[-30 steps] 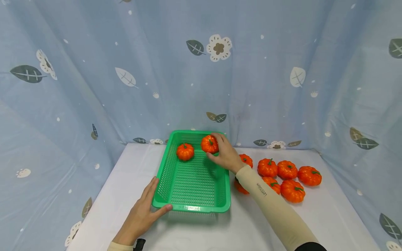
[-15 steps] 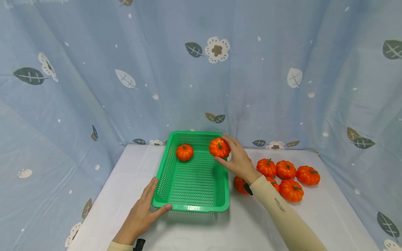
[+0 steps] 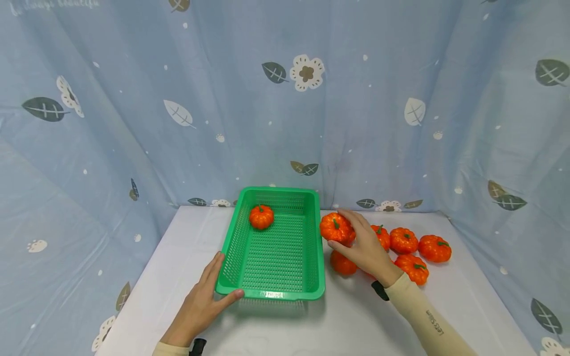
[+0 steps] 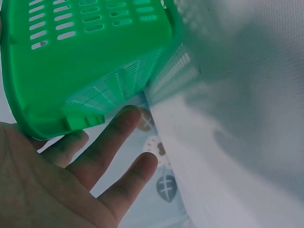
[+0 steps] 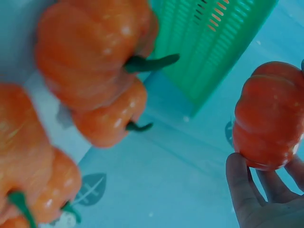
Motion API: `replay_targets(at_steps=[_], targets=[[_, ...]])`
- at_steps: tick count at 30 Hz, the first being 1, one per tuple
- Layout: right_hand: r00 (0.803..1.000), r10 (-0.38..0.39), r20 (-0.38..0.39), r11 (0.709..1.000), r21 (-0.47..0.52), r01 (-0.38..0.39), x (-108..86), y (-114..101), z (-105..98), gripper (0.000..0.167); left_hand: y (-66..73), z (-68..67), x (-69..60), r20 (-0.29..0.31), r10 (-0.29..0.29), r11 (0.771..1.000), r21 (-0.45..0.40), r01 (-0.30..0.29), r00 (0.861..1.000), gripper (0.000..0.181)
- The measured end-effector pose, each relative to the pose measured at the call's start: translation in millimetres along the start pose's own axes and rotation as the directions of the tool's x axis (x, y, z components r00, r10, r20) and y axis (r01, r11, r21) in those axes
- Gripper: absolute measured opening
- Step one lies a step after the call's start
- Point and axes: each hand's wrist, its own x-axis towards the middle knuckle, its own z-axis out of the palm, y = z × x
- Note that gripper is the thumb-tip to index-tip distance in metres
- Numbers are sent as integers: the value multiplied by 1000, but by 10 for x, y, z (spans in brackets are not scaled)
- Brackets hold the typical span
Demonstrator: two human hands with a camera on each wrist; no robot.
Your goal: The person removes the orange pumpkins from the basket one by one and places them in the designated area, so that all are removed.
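Note:
My right hand [image 3: 369,249] grips a small orange pumpkin [image 3: 334,227] just outside the right rim of a green plastic basket [image 3: 291,296]. In the right wrist view that held pumpkin [image 5: 270,116] is between thumb and fingers, away from the others. One more pumpkin [image 3: 261,217] sits inside the basket at its back left. My left hand [image 3: 198,304] rests at the basket's front left corner, thumb on the front rim and fingers along the left side. The left wrist view shows its extended fingers [image 4: 107,147] beside the basket wall [image 4: 85,61].
Several more pumpkins [image 3: 435,248] stand in rows on the white table [image 3: 200,232] to the basket's right, some partly hidden behind my right hand and forearm. A blue patterned curtain [image 3: 231,99] hangs behind and at both sides of the table.
My right hand has carried its pumpkin from over the back right of the basket out past the right rim, to the right and nearer. The left hand and basket stay put.

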Motion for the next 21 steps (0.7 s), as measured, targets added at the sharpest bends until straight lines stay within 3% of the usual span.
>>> replay_targets(at_steps=[11,21], targets=[[996,82,-44,997,3,-82,-452,260,-329,83,-15,0,-6,-11,11,1000,6,-11,1000,103],[969,218,-118,973,-50,-225,-770,573,-682,86,-13,-4,-5,-2,4,1000,7,-4,1000,102]])
